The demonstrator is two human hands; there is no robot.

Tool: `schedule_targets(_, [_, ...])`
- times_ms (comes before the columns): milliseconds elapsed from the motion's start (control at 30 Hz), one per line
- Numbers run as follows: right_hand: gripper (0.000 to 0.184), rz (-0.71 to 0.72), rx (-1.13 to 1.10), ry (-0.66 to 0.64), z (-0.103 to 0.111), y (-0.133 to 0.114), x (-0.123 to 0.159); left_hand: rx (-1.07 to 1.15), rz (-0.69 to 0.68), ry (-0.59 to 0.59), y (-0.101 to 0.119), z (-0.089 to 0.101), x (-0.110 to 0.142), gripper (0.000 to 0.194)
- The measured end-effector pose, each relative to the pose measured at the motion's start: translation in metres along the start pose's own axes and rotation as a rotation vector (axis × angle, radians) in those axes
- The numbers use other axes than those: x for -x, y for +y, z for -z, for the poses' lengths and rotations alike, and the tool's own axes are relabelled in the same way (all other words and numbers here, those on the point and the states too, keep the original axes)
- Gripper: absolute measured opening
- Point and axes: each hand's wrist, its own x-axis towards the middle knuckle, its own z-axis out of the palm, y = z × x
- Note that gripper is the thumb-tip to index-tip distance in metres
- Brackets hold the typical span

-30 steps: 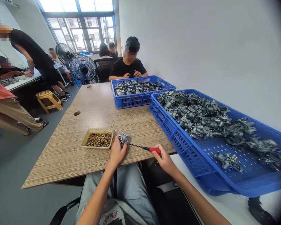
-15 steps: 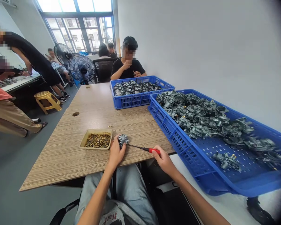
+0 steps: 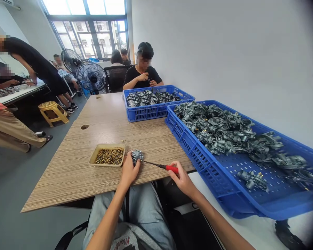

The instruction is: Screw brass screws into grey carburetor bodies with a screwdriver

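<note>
My left hand (image 3: 130, 171) is closed around a small grey metal carburetor (image 3: 137, 156), holding it at the table's near edge. In my right hand (image 3: 183, 180) is a screwdriver (image 3: 172, 169) with a red handle and a long dark shaft. The shaft points left, its tip at the right side of the carburetor; whether it sits in a screw is too small to tell. Just left of my left hand stands a cream tray (image 3: 91, 160) full of small brass pieces (image 3: 109, 156). A couple of loose brass pieces (image 3: 122, 140) lie behind it.
A large blue crate (image 3: 198, 163) of grey carburetors (image 3: 224, 121) stands close on my right. Behind it, another blue crate (image 3: 143, 114) holds similar parts. Across the wooden table (image 3: 65, 173) sits a co-worker (image 3: 143, 74). A fan (image 3: 91, 78) and a yellow stool (image 3: 53, 111) are on the left.
The fingers of my right hand have loosened and shifted slightly on the screwdriver's handle. My left hand and the carburetor stay in place. The co-worker opposite has lowered a hand from the face.
</note>
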Motion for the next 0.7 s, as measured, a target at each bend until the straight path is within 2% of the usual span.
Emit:
schedule_targets(200, [0.030, -0.015, 0.046, 0.029, -0.0004, -0.0020, -0.0002, 0.004, -0.003, -0.002, 0.0016, 0.0013, 0.0001, 0.045])
schedule_targets(400, [0.027, -0.025, -0.017, -0.008, -0.0004, -0.0027, 0.0011, 0.009, -0.009, -0.013, 0.0017, 0.0021, -0.0002, 0.047])
schedule_targets(700, [0.029, -0.046, 0.028, -0.009, 0.0000, -0.0011, 0.0004, 0.019, 0.004, -0.006, 0.0029, 0.0021, 0.0002, 0.045])
